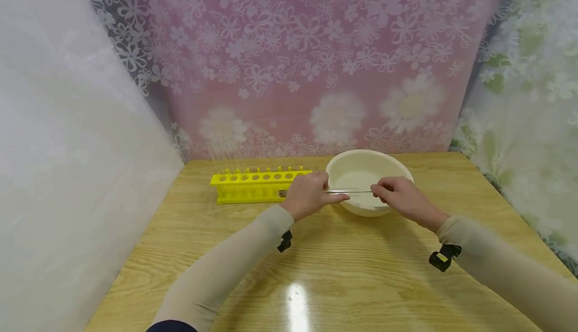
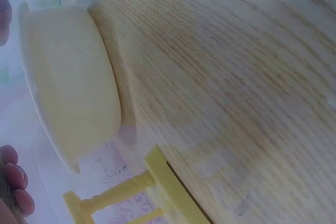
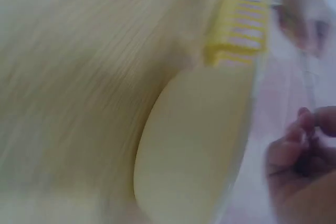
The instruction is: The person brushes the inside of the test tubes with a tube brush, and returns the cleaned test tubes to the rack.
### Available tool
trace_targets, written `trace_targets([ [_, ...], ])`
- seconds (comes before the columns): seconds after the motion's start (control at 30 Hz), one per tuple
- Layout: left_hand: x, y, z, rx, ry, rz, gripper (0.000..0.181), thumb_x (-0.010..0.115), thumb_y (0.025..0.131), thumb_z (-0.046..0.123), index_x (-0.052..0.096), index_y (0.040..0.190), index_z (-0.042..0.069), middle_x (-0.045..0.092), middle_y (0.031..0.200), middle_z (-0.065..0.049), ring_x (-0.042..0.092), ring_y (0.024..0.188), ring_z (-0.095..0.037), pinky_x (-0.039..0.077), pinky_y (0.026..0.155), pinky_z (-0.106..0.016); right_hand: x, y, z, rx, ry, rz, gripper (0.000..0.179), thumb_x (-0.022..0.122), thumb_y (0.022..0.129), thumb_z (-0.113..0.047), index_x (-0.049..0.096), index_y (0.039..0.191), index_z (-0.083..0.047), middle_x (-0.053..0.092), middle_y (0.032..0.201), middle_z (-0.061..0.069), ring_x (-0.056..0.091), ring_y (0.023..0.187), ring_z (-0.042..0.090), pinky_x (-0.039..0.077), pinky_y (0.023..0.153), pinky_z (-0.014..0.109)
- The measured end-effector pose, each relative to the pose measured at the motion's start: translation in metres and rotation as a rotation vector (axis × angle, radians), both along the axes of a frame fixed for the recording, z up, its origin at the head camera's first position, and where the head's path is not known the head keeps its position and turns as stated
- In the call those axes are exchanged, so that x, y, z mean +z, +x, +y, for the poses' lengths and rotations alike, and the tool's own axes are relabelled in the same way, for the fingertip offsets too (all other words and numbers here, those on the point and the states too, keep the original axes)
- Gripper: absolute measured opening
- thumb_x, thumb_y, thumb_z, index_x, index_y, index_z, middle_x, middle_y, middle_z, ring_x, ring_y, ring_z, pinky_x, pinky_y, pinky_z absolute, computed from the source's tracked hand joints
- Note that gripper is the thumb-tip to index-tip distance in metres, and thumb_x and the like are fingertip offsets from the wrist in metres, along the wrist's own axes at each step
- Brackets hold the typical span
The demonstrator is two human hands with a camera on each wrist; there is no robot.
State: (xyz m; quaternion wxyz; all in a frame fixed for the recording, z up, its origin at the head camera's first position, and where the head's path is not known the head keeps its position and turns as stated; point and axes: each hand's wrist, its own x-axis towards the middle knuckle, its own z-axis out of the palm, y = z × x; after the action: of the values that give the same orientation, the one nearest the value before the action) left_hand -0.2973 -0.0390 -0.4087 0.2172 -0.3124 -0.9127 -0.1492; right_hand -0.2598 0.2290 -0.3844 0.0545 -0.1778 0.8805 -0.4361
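Observation:
My left hand (image 1: 309, 195) grips a clear glass test tube (image 1: 338, 191), held level above the near left rim of a cream basin (image 1: 363, 211). Dark brush bristles (image 1: 282, 193) show at the left end of the tube, and also beside the left fingers (image 2: 21, 182) in the left wrist view. My right hand (image 1: 399, 196) pinches the thin wire handle of this test tube brush, to the right of the tube and over the basin. In the right wrist view the right fingers (image 3: 294, 145) are curled, and the picture is blurred.
A yellow test tube rack (image 1: 253, 199) stands left of the basin, partly behind the left hand. Several clear test tubes (image 1: 232, 159) stand upright at its left end. The wooden table (image 1: 361, 277) meets a flowered curtain (image 1: 293, 71) at the back.

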Motion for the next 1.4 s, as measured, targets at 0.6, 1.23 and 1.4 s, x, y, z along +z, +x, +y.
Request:
trace_targets([
  [0.6, 0.003, -0.004, -0.002, -0.035, 0.089, -0.045, 0.054, 0.068, 0.082, 0.071, 0.051, 0.074, 0.020, 0.050, 0.061, 0.009, 0.041, 0.044, -0.006, 0.032, 0.041, -0.020, -0.009, -0.002, 0.009, 0.161, 0.201, 0.851, 0.011, 0.070, 0.097, -0.018, 0.065, 0.087, -0.014, 0.059, 0.078, -0.006, 0.047, 0.068, 0.003, 0.042, 0.060, 0.018],
  [1.23, 0.005, 0.004, 0.001, -0.013, 0.026, -0.036, 0.054, 0.069, 0.081, 0.071, 0.050, 0.072, 0.021, 0.048, 0.062, 0.009, 0.038, 0.043, -0.006, 0.031, 0.041, -0.020, 0.006, 0.004, -0.008, -0.045, -0.219, -0.120, 0.037, 0.055, 0.105, -0.032, 0.058, 0.084, -0.002, 0.045, 0.065, 0.002, 0.035, 0.053, 0.014, 0.032, 0.052, 0.033],
  [1.4, 0.005, 0.001, -0.002, -0.024, 0.079, -0.076, 0.053, 0.069, 0.082, 0.069, 0.052, 0.074, 0.020, 0.050, 0.061, 0.008, 0.040, 0.044, -0.006, 0.032, 0.042, -0.019, -0.006, 0.002, -0.006, -0.004, 0.094, 0.519, 0.005, 0.069, 0.098, -0.018, 0.068, 0.099, -0.013, 0.062, 0.083, -0.001, 0.049, 0.067, 0.008, 0.042, 0.060, 0.025],
])
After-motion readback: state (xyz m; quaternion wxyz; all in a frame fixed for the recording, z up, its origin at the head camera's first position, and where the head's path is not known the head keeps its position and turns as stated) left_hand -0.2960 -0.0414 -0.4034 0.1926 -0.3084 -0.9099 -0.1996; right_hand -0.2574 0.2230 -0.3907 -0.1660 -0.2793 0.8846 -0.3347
